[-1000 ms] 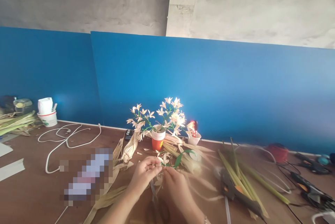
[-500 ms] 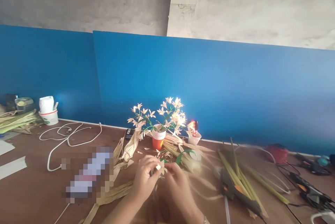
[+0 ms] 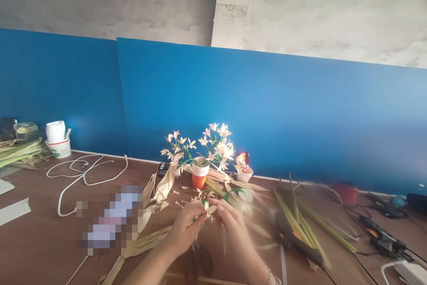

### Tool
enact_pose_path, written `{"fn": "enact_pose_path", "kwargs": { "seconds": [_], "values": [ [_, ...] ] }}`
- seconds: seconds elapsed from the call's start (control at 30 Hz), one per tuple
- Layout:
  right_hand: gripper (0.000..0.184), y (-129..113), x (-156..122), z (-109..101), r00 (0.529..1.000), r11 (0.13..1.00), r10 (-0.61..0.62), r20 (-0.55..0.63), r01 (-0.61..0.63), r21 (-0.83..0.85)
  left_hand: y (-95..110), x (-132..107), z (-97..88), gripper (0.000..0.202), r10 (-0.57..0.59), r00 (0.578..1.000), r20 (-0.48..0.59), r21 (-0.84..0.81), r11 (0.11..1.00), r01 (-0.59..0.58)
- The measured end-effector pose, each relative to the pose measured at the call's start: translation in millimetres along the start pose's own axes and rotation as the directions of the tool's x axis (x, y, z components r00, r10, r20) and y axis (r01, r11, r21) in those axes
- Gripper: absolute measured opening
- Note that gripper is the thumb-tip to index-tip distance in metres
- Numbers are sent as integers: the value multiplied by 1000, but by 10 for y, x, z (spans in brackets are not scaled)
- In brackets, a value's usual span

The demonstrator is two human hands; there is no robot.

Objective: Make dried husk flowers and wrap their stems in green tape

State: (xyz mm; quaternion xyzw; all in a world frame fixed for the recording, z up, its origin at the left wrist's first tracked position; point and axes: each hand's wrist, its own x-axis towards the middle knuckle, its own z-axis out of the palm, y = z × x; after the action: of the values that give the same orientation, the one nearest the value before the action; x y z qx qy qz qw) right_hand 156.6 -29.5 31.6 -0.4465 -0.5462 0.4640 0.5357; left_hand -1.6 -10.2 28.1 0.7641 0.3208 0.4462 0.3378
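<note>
Logging one moment from the head view. Landmark: orange cup [image 3: 199, 179], at the back of the desk [image 3: 43, 240].

Hands: left hand [image 3: 185, 228] and right hand [image 3: 233, 227] are together just in front of the cup, fingertips meeting. Both pinch one small pale flower [image 3: 209, 208] on a green stem. The flower sits between the two sets of fingertips, in front of the cup. I cannot tell whether it touches the desk.

Around the cup, as I read it:
- Bouquet [image 3: 203, 142]: pale flowers on green stems, standing upright in the cup.
- Husk [image 3: 165, 185]: dried and curled, lying just left of the cup.
- Strips [image 3: 147, 242]: flat and dry, front-left of the cup, running toward the left forearm.
- Bowl [image 3: 245, 174]: small and white, just right of the cup, with something red in it that I cannot make out.
- Stalks [image 3: 300, 218]: long and green, fanned out on the desk well right of the cup.
- Tool [image 3: 293, 238]: dark, blurred, lying across the near ends of the stalks.
- Cable [image 3: 85, 174]: white and looped, well left of the cup.
- Tub [image 3: 59, 145]: white, far left of the cup, close to the panel.
- Panel [image 3: 283, 111]: blue, running along the desk edge behind the cup.
- Spool [image 3: 345, 191]: red, far right of the cup, near the panel.
</note>
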Motion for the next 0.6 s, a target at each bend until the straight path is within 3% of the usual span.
{"fn": "enact_pose_path", "kwargs": {
  "seconds": [0.17, 0.27, 0.4, 0.6],
  "values": [
    [35, -111, -7, -85, 997, 999, -34, 72, 34, 1, 109, -6, -52, 24, -74, 985, 158, -51, 995, 83],
    [18, -98, 7, -77, 988, 998, -34, 149, 26, 58, 117, -16, -48, 21, -115, 977, 182, -63, 990, 128],
    [15, 28, 58, -52, 994, 990, 45, 103, -58, 130, 54, 2, -28, 13, -139, 989, 60, -16, 990, 140],
    [20, 114, 99, -69, 998, 997, 61, -27, -62, -45, -156, 30, 11, 10, -57, 987, -152, 48, 997, 65]
  ]
}}
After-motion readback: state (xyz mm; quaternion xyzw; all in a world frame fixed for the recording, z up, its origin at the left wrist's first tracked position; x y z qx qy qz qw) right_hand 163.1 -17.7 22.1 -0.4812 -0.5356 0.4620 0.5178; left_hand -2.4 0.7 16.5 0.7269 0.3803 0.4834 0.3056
